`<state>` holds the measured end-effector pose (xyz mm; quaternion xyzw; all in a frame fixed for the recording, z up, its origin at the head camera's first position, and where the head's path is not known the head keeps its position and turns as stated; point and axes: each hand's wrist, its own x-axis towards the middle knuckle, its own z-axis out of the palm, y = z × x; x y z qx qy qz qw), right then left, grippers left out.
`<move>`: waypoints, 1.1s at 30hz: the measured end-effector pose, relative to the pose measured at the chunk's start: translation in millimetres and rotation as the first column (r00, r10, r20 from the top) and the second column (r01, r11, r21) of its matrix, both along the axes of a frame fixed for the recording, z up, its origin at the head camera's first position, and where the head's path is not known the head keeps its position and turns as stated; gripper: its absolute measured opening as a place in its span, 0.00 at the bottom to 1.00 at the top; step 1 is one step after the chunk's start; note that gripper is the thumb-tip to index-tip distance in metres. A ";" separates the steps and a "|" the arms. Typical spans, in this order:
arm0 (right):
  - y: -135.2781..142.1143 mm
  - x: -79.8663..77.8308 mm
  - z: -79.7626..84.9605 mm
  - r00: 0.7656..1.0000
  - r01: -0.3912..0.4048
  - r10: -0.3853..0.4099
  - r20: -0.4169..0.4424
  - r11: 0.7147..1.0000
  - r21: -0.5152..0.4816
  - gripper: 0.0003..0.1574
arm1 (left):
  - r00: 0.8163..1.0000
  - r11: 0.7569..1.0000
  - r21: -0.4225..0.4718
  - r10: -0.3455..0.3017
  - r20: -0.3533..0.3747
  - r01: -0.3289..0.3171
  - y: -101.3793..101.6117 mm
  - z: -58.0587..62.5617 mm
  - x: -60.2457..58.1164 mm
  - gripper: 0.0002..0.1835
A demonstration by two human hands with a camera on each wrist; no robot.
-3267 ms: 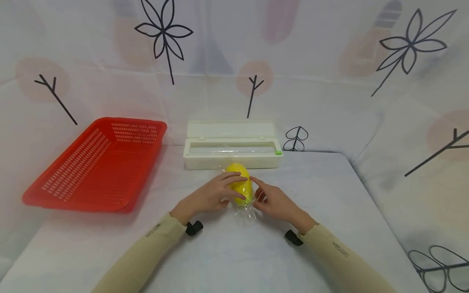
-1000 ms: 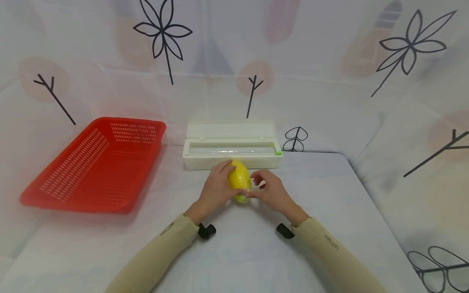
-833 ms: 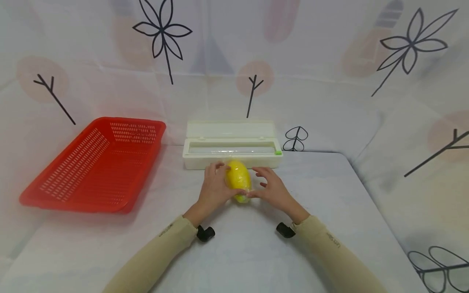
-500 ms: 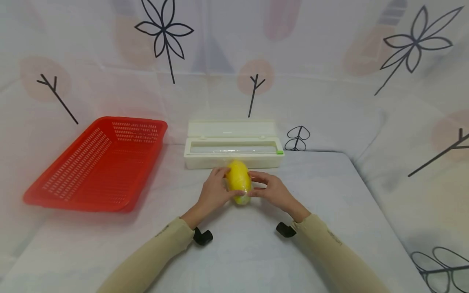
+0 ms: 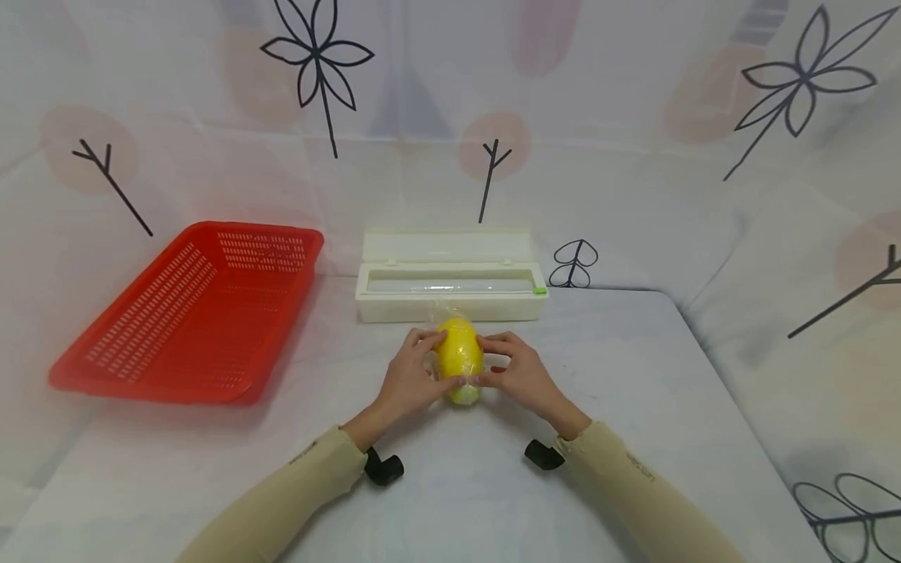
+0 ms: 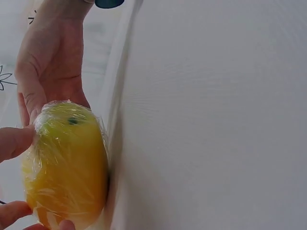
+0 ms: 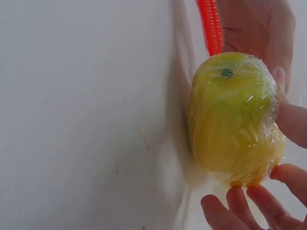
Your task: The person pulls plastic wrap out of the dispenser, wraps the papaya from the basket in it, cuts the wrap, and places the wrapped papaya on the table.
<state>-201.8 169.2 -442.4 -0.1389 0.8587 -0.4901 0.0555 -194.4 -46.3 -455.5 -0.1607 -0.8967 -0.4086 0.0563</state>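
Note:
A yellow fruit [image 5: 461, 356] wrapped in clear cling film lies on the white table, its greenish end with a dark spot facing me. From the left, my left hand [image 5: 411, 374] grips it, thumb at the near end and fingertips along the far side. My right hand [image 5: 521, 375] holds the opposite side the same way, so the two thumbs meet over the film. Wrinkled film covers the fruit [image 6: 67, 163] in the left wrist view. Seen by the right wrist camera, fingertips touch the far end of the fruit [image 7: 235, 124]. Some loose film stands up beyond it.
Right behind the fruit stands an open white cling film dispenser [image 5: 450, 307], with a roll inside and a green slider [image 5: 540, 291]. A red plastic basket [image 5: 281, 313] sits at the left. A patterned cloth [image 5: 619, 156] hangs behind the table.
The fruit has come slightly nearer to me, away from the dispenser. Both hands have moved along with it, the right fingers now against its side. Loose film shows at its far end.

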 end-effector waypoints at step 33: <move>-15.6 9.1 -0.3 0.993 0.016 -0.003 -0.115 0.994 0.108 0.43 | 1.000 0.985 -0.170 0.006 -0.027 -0.010 -5.7 3.6 -3.3 0.41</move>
